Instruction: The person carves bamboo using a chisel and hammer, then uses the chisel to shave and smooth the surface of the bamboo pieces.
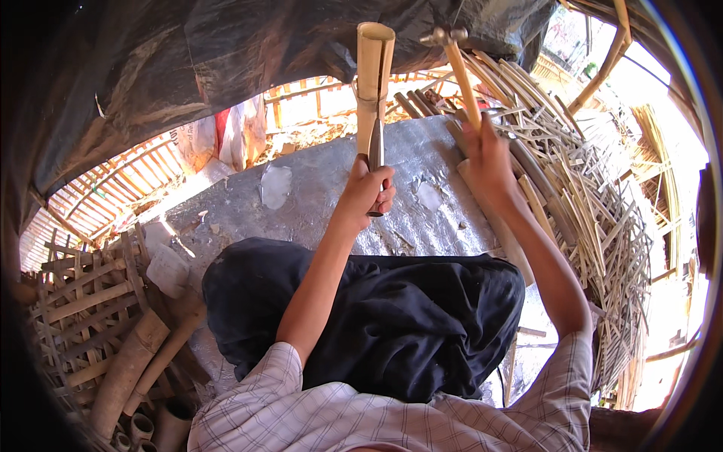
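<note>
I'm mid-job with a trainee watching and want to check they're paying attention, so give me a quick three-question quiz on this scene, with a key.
1. Which hand holds the wooden-handled hammer?
2. True or false: the upright bamboo tube has an unbroken side.
3. The cloth over the person's lap is:
A) white
B) black
C) red

Key:
1. The right hand.
2. False: a dark split runs down its side, above the metal tool gripped in the left hand.
3. B
</note>
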Demonstrator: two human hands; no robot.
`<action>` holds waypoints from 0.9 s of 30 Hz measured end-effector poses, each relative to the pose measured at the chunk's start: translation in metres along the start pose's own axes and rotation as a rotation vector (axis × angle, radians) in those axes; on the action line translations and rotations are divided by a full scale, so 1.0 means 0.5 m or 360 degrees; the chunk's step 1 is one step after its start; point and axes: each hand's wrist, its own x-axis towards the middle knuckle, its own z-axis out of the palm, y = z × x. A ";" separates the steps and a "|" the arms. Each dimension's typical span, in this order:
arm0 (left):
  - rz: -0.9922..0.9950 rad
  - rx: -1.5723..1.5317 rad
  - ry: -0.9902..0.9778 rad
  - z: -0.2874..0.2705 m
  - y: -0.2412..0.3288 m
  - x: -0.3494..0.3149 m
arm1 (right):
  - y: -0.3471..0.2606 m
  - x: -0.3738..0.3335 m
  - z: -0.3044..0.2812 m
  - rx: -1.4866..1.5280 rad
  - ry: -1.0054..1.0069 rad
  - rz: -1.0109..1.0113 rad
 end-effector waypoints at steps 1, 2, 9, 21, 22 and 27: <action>-0.0032 0.0033 0.0045 0.002 -0.003 -0.002 | -0.007 -0.006 0.010 -0.0070 -0.0119 -0.0035; -0.0046 0.0053 0.0060 0.004 -0.006 -0.004 | -0.016 -0.011 0.017 -0.0172 -0.0272 -0.0021; -0.0024 0.0106 -0.0015 0.002 -0.017 0.001 | -0.060 0.008 -0.032 -0.0120 -0.0034 -0.0302; 0.0010 0.0064 0.0007 0.006 -0.023 0.002 | -0.020 -0.021 -0.014 0.0041 -0.0153 0.0114; -0.0001 0.0067 0.0011 0.006 -0.023 0.004 | -0.022 -0.017 -0.007 0.0057 -0.0085 0.0130; 0.0026 0.0045 0.0021 0.009 -0.031 0.002 | -0.046 -0.060 0.041 -0.0054 -0.0205 -0.0024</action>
